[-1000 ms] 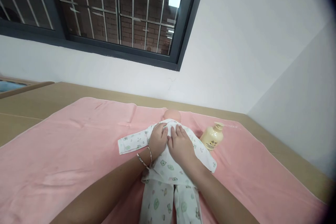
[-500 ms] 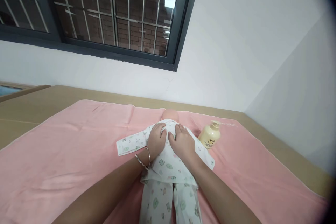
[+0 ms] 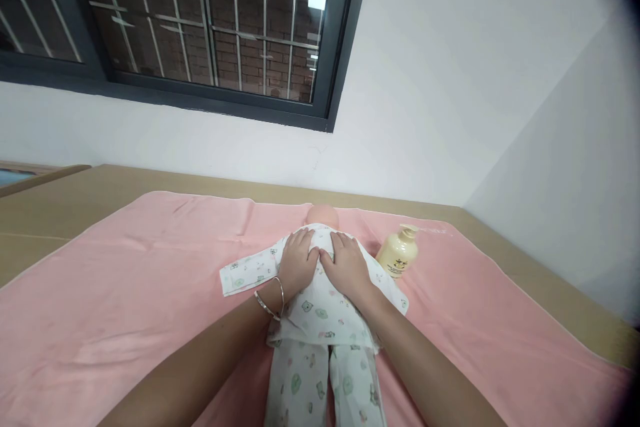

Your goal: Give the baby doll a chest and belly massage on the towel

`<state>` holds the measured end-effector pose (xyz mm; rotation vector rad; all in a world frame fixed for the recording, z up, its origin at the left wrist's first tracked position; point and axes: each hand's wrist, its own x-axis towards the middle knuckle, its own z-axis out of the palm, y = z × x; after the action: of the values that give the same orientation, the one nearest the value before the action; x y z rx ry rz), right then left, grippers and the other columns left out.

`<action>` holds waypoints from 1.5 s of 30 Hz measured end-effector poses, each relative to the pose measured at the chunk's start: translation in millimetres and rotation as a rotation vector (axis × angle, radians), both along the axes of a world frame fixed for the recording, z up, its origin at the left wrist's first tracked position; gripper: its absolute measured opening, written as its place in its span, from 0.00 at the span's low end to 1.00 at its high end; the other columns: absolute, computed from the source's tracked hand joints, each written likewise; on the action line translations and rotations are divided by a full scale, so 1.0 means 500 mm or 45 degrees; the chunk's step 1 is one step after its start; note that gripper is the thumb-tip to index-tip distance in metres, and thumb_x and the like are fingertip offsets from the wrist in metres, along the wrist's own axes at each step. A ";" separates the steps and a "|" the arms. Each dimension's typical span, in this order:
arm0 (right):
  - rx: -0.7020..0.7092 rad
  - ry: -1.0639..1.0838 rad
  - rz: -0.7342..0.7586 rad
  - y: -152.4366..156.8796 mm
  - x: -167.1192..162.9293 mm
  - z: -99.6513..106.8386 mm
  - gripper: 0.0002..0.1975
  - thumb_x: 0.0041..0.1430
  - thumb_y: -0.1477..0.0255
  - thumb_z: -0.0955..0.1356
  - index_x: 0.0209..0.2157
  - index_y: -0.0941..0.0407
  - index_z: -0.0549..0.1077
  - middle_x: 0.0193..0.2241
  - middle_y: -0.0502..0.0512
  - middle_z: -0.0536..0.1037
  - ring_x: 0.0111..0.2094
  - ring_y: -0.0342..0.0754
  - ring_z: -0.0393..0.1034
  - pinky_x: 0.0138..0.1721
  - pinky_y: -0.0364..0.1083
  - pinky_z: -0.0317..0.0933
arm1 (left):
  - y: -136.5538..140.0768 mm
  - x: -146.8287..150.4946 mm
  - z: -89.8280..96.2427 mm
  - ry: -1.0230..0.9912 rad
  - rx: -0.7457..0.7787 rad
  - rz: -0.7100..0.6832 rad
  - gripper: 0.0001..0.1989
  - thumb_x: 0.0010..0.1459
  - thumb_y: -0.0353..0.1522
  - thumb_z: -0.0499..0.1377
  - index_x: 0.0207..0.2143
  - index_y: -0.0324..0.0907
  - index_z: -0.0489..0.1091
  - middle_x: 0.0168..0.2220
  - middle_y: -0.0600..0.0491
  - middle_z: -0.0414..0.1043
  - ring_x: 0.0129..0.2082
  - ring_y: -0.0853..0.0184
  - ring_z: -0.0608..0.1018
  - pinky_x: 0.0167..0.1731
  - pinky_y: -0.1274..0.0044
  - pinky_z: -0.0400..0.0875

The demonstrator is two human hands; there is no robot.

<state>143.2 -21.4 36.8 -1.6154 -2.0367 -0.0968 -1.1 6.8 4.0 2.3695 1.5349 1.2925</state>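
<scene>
A baby doll (image 3: 323, 214) lies on a pink towel (image 3: 125, 280), head away from me, dressed in white printed pyjamas (image 3: 320, 340). My left hand (image 3: 298, 261) presses flat on the left side of the doll's chest, with bangles on that wrist. My right hand (image 3: 347, 263) lies flat on the right side of the chest, touching the cloth beside the left hand. Both hands have their fingers spread on the fabric and grip nothing. The doll's left sleeve (image 3: 245, 272) stretches out sideways on the towel.
A cream pump bottle (image 3: 399, 251) lies on the towel just right of the doll. The towel covers a tan surface (image 3: 60, 200) set against a white wall. A barred window (image 3: 200, 20) is above, and a wall corner closes the right side.
Both hands have slid slightly up the doll's chest toward its neck and stay flat on the cloth. The view has shifted a little.
</scene>
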 end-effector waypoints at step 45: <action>0.128 0.120 -0.093 -0.028 0.001 -0.013 0.19 0.65 0.66 0.60 0.51 0.53 0.74 0.55 0.57 0.73 0.57 0.51 0.65 0.54 0.49 0.60 | -0.029 0.003 0.021 -0.037 0.194 0.042 0.11 0.60 0.29 0.53 0.43 0.40 0.70 0.43 0.45 0.73 0.45 0.57 0.72 0.48 0.62 0.70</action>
<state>143.5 -35.5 30.1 -1.6019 -1.8724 -0.1443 0.3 -7.9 14.5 2.4103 1.5255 1.4948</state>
